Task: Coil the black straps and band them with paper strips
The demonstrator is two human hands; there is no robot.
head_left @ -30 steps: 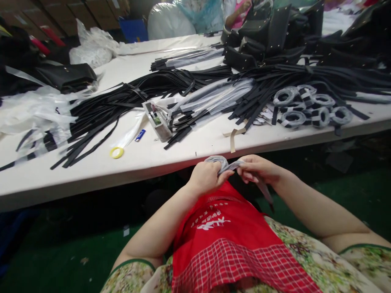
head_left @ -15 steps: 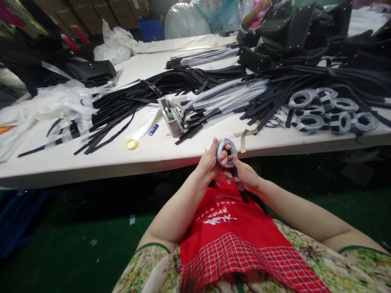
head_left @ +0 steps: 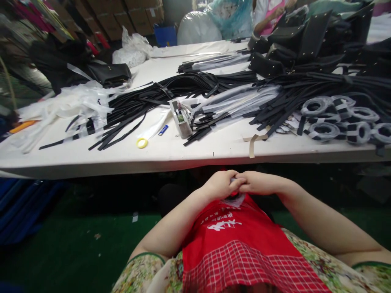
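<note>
My left hand and my right hand meet low in front of the red apron, below the table edge. Between them they grip a rolled coil of black strap in clear plastic. Its lower part shows under the fingers, while the hands cover the top. Fingers of both hands are curled and overlap at the coil. On the table to the right lie several similar coiled straps.
A white table carries bundles of black straps, a tape dispenser, a yellow tape ring and a blue piece. Beige tape strips hang near its edge. Black bags are piled behind; a person's arm shows beyond.
Both hands have moved down with the coil, from the table edge to the apron. They now cover its top, and the view has shifted slightly.
</note>
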